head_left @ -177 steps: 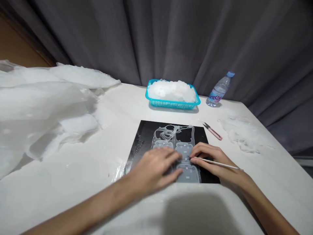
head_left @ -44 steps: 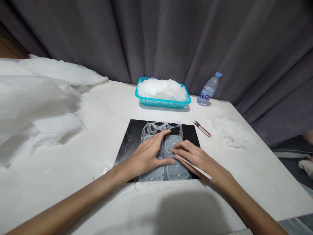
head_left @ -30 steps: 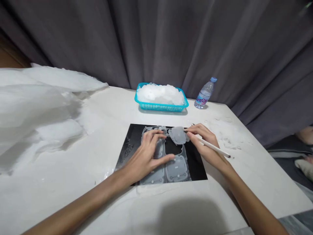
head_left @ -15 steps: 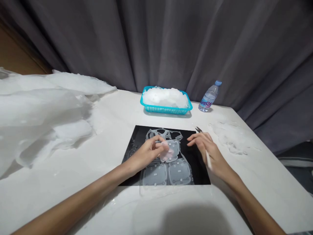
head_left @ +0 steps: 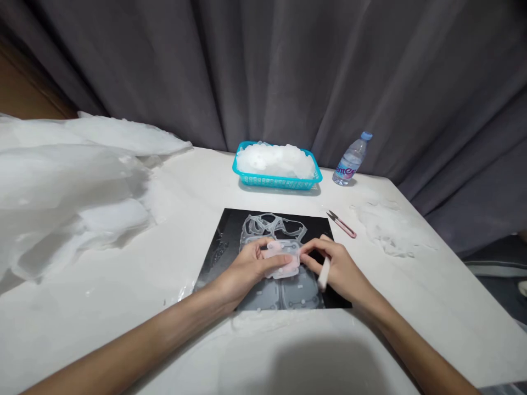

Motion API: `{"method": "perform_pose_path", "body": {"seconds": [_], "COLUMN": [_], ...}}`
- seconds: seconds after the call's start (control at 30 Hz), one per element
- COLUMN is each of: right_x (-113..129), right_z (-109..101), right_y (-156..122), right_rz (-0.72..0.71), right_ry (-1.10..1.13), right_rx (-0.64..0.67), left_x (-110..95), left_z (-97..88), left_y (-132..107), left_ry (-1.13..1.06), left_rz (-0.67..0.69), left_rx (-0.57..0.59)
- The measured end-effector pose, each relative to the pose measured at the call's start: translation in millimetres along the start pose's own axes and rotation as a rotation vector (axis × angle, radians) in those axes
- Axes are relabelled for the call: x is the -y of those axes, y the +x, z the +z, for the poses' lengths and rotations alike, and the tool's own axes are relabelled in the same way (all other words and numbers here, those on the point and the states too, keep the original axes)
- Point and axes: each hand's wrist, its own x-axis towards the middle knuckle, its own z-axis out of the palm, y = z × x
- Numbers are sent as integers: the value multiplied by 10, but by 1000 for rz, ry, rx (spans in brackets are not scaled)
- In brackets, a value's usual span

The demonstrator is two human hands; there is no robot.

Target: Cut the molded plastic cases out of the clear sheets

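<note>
My left hand is closed on a small translucent rubbery piece with rounded corners, thumb on top and fingers beneath. My right hand pinches at that piece's right edge. A pale stick-like tool is tucked in the same hand, its kind unclear. Both hands are over a black mat. On the mat lies a translucent sheet with similar rounded shapes, and cut-out frame scraps at its far end. Pink-handled thread snips rest just beyond my right hand.
A turquoise basket heaped with white translucent pieces stands at the back. A water bottle is to its right. Scraps lie on the right of the white table; large bags of white material fill the left.
My right hand has moved left from the mat's right side to the held piece's edge, uncovering the snips. My left thumb now lies further across the piece.
</note>
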Motion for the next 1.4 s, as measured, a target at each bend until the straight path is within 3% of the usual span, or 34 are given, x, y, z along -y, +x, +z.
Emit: {"method": "perform_pose_path", "body": {"seconds": [0.13, 0.27, 0.43, 0.6, 0.77, 0.87, 0.97, 1.03, 1.1, 1.17, 1.3, 1.4], "right_x": [-30, -66, -16, 91, 57, -19, -118, -173, -199, -190, -91, 11], "right_z": [56, -146, -225, -13, 37, 99, 159, 144, 75, -18, -135, -120], "right_y": [35, 17, 93, 248, 299, 338, 404, 438, 443, 411, 261, 141], "right_rz": [-73, -24, -40, -66, -36, 16, 71, 64, 35, -10, -79, -37], "right_ry": [-138, -103, -34, 37, 130, 8, -141, -183, -191, -180, -108, 33], "right_rx": [-86, 14, -119, 124, 133, 83, -83, -145, -143, -140, -173, -5], "left_x": [-33, -65, -34, 22, 100, 285, 425, 382, 239, 73, -83, -69], "left_z": [42, -46, -119, -168, -170, -107, -52, -63, -119, -197, -294, -277], "left_y": [-43, -28, -1, 45, 30, -72, -187, -216, -185, -112, 8, 12], "left_ry": [-95, 179, 508, 808, 940, 1142, 1350, 1310, 1135, 917, 637, 546], "left_rz": [-74, 20, 190, 356, 428, 617, 893, 832, 574, 405, 333, 321], "left_rx": [26, 23, 70, 72, 65, 62, 59, 69, 60, 40, 79, 127]}}
